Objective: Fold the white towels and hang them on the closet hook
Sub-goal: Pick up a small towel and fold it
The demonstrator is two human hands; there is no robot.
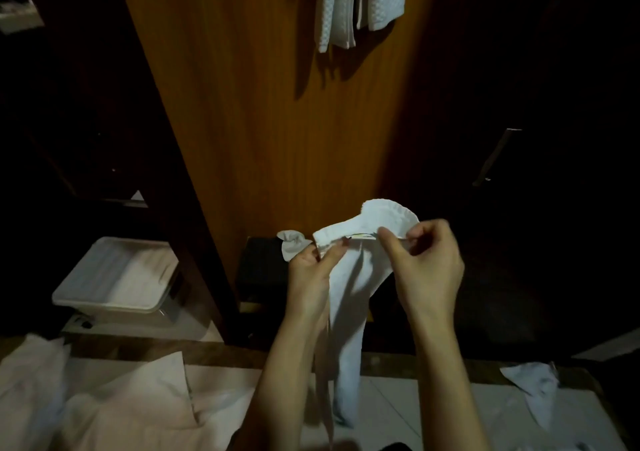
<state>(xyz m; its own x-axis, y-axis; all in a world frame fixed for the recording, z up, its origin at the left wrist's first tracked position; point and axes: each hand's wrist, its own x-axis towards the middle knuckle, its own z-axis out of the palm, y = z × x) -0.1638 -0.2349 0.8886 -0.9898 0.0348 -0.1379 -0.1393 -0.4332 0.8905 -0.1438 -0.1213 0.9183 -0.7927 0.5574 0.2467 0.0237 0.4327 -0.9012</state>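
Both hands up in front of the door (270, 121), each pinching the top edge of one white towel (349, 277). Left hand (313, 270): thumb and forefinger closed on the edge near its left corner, other fingers curled loosely behind the cloth. Right hand (424, 267): fingertips pinched on the same edge further right, wrist bent down. Between the two grips the edge runs roughly level; above the right hand a rounded flap of the towel stands up in an arc. Small label or tag visible at the edge between the hands (print unreadable). Remainder of the towel hangs straight down between the forearms in a narrow, bunched column, lower end reaching the white surface (391, 412) below.

Hung towels (360, 3): white, textured, several folded layers hanging side by side high on the door, top cut off by the frame; hook itself not visible.

Surface: more white cloth (114, 402) spread loosely at lower left; a crumpled white piece (533, 381) at lower right, well apart from the hands.

Room: dim. Pale plastic bin (117, 277) on the floor to the left of the door. Dark box-like object (259, 267) behind the left hand, with a small white scrap (292, 242) on its top. Right side of the room in near darkness.
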